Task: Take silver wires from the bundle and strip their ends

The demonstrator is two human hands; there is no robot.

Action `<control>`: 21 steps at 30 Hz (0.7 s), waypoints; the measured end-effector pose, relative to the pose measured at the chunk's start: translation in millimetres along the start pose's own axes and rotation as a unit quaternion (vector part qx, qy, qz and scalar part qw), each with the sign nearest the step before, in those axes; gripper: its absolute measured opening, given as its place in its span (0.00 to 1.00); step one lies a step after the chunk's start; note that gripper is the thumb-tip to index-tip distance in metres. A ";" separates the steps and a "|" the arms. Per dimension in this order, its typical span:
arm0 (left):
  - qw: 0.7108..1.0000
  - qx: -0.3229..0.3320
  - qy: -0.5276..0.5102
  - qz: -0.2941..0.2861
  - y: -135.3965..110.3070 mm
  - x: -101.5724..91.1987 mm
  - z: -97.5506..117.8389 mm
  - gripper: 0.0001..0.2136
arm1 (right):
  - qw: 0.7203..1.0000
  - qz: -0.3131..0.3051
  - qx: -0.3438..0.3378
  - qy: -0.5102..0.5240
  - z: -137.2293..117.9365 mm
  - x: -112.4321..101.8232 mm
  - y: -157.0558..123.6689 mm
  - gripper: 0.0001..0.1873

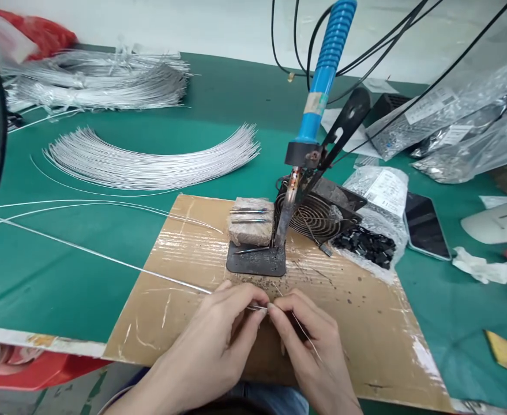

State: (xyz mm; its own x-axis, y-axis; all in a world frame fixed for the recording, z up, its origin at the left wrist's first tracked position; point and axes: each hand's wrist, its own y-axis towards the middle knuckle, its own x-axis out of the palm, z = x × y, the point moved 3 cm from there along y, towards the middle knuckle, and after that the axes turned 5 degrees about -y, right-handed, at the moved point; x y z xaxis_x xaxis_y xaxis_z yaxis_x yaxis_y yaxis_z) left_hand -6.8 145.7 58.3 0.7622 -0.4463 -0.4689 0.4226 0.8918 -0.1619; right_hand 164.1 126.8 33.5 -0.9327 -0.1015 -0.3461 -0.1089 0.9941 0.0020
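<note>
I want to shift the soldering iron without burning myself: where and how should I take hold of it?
I'd grip the soldering iron around its blue handle, from the left: it leans up to the right, and the black stand arm sits on that side. Avoid the discoloured metal barrel below; it may be hot.

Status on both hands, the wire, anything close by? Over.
Left hand closed on white wire, tail running left. Right hand pinched close alongside, thin strand crossing it. Soldering iron just beyond, tip down.
</note>
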 end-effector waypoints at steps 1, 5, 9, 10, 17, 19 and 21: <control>1.000 -0.014 -0.003 -0.004 0.4 -0.2 -1.0 0.07 | 1.000 0.000 0.001 0.000 -0.5 0.1 0.5 0.14; 0.999 -0.049 -0.011 -0.010 4.1 0.9 -4.0 0.12 | 1.000 0.001 -0.002 -0.009 -4.8 0.0 2.4 0.14; 0.997 -0.060 -0.048 0.003 9.7 2.6 -9.2 0.14 | 1.000 0.022 -0.005 -0.006 -7.5 -0.4 3.8 0.13; 0.996 -0.060 -0.061 0.007 10.9 2.9 -10.7 0.15 | 0.999 0.034 -0.009 -0.004 -7.6 -1.2 3.8 0.12; 0.989 -0.077 -0.125 0.021 12.4 2.5 -16.5 0.15 | 0.980 0.167 0.089 0.055 -2.2 -15.0 -3.4 0.14; 0.989 -0.072 -0.127 0.019 11.9 1.9 -16.1 0.15 | 0.974 0.166 0.114 0.103 -2.5 -13.3 -4.8 0.13; 0.989 -0.069 -0.129 0.020 11.8 1.3 -16.0 0.15 | 0.969 0.155 0.129 0.140 -3.9 -9.4 -5.3 0.12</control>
State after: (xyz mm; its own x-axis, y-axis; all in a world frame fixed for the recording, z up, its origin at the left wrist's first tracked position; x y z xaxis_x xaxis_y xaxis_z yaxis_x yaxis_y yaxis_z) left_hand -8.6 156.8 41.8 0.8840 -0.3987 -0.2441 0.3316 0.9029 -0.2736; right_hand 172.1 122.4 40.4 -0.9674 0.2337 -0.0973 0.2482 0.9514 -0.1824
